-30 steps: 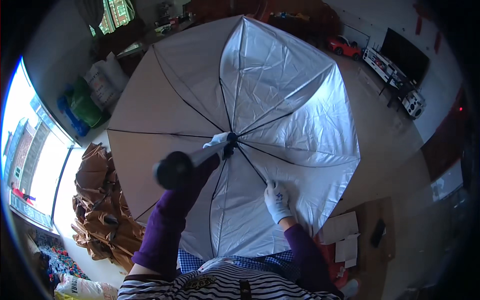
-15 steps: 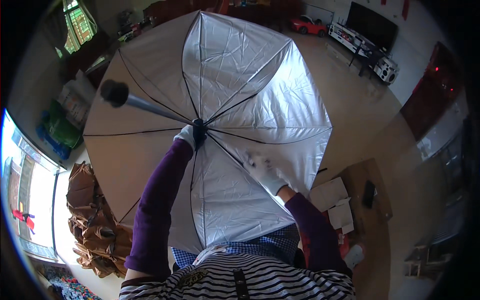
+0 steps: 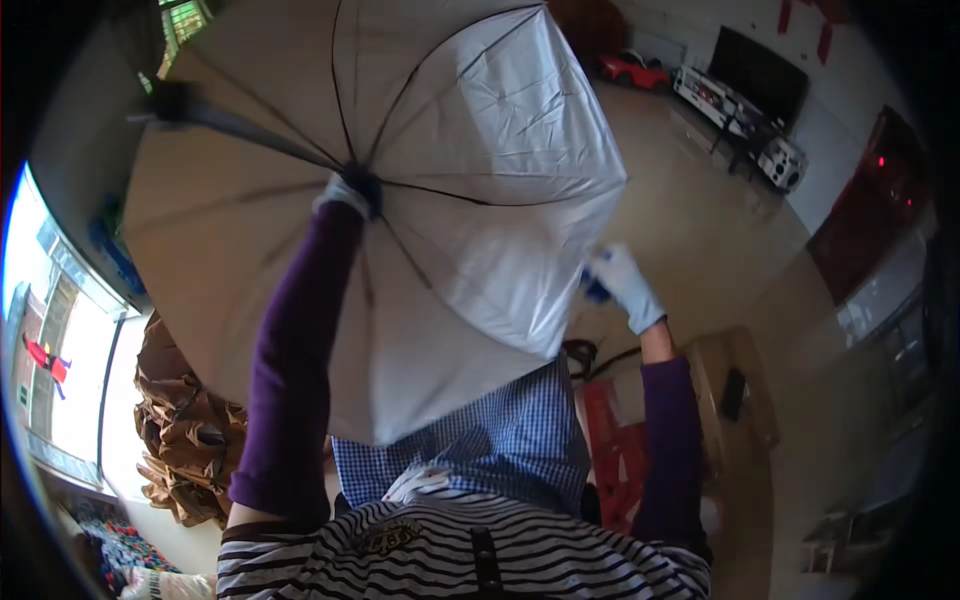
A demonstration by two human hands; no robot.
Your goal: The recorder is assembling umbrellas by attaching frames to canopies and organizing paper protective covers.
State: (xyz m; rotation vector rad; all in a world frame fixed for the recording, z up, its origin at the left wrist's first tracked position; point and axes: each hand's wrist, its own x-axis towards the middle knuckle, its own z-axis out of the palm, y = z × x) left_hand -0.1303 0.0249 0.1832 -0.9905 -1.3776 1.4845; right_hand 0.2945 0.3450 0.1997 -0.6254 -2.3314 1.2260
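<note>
The gloved left hand has its fingers wrapped around the hub where the dark ribs meet inside the open silver-lined umbrella, whose black shaft and handle slant up to the left. The gloved right hand pinches the canopy's right edge. The spread canopy fills the upper view and hides most of the floor ahead. Beside it lie crumpled brown paper at lower left, a red plastic crate and a wooden table at right.
</note>
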